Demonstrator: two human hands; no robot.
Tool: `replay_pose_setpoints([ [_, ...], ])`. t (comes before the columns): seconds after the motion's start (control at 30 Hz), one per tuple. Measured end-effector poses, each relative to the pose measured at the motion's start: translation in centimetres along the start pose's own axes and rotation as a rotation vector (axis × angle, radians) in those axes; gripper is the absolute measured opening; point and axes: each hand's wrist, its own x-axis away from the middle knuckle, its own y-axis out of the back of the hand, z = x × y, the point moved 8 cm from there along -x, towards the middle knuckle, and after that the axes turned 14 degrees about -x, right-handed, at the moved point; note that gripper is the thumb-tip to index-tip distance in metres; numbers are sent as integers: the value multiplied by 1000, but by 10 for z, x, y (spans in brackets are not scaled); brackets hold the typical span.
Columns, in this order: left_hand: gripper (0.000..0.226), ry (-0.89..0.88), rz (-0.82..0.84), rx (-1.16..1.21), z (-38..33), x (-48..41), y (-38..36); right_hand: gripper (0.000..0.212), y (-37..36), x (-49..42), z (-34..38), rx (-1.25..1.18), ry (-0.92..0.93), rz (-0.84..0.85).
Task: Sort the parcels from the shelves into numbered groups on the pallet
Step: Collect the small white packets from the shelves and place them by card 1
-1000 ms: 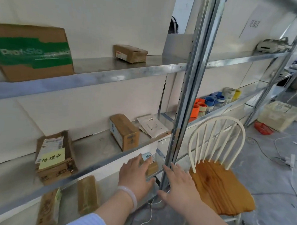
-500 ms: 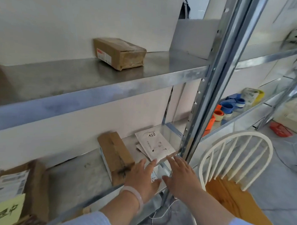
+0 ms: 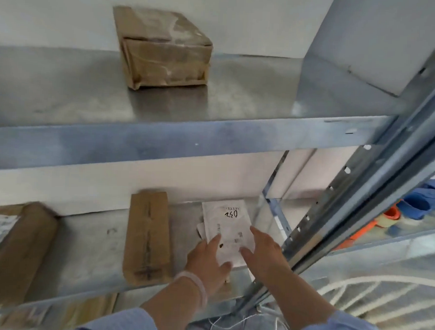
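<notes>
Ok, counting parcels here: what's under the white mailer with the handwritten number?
The edge of another white envelope shows past the white mailer on its left; the rest is covered.

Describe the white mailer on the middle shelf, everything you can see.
The white mailer is a flat, soft-looking pouch lying face up on the metal shelf, beside a long brown box. A handwritten black number, roughly 240, sits near its far end; smaller print is unreadable. It overlaps another white packet beneath. The left hand and right hand touch its near end with straight fingers.
</notes>
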Motion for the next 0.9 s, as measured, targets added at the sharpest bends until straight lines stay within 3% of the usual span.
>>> replay_pose_setpoints([
  [0.23, 57, 247, -129, 417, 5, -20, 1, 60, -3, -43, 0, -287, -6, 112],
  [0.33, 52, 325, -175, 458, 7, -19, 5, 61, -6, -50, 1, -347, -6, 131],
  [0.57, 47, 305, -204, 440, 4, -16, 4, 57, -8, -43, 3, -439, -8, 188],
  [0.9, 56, 169, -265, 735, -11, 19, 22, 53, 32, -6, 33, -695, 151, 114],
])
